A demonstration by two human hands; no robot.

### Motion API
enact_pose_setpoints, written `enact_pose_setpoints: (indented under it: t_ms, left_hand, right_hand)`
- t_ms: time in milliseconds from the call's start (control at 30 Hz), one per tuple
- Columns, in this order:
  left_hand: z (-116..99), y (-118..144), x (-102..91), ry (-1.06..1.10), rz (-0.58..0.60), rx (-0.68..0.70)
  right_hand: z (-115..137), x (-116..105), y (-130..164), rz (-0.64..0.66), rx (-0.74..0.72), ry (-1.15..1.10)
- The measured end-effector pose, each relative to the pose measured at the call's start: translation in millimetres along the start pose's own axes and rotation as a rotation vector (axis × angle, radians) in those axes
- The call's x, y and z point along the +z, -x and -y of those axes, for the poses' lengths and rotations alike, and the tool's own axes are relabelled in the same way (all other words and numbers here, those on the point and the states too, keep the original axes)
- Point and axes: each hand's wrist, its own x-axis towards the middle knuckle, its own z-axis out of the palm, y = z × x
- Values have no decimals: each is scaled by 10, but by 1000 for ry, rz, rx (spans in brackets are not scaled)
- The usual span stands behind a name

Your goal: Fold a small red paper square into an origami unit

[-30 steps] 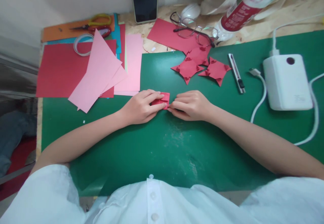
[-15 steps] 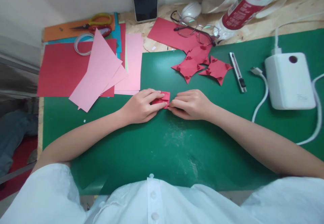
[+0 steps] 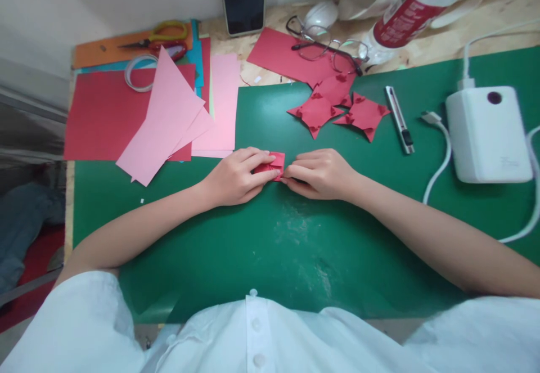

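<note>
Two grips (image 3: 233,176) (image 3: 319,174) on one paper (image 3: 277,161).

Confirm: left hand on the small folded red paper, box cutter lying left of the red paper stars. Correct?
Only the side is wrong: in the head view, the box cutter lies right of the red paper stars. The left hand is on the small folded red paper.

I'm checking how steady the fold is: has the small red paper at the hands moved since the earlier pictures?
No: judged against the pink sheets, the small red paper shows no visible shift either way.
</note>
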Motion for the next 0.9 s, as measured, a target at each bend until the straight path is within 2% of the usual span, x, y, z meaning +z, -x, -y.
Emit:
enact_pose_setpoints:
  t_ms: [200,333,800,900]
  left_hand:
    - [-4,-19,0,2,-37,21]
    - [-2,-21,0,-3,-33,20]
    - [-6,-25,0,-18,-28,14]
    - [-9,-35,-3,-20,-42,21]
  right_hand:
    - [-1,7,5,12,11,1]
    - [-5,9,-2,-19,5,-20]
    - [-8,20,39,47,44,-17]
    - [-6,14,34,25,31,-13]
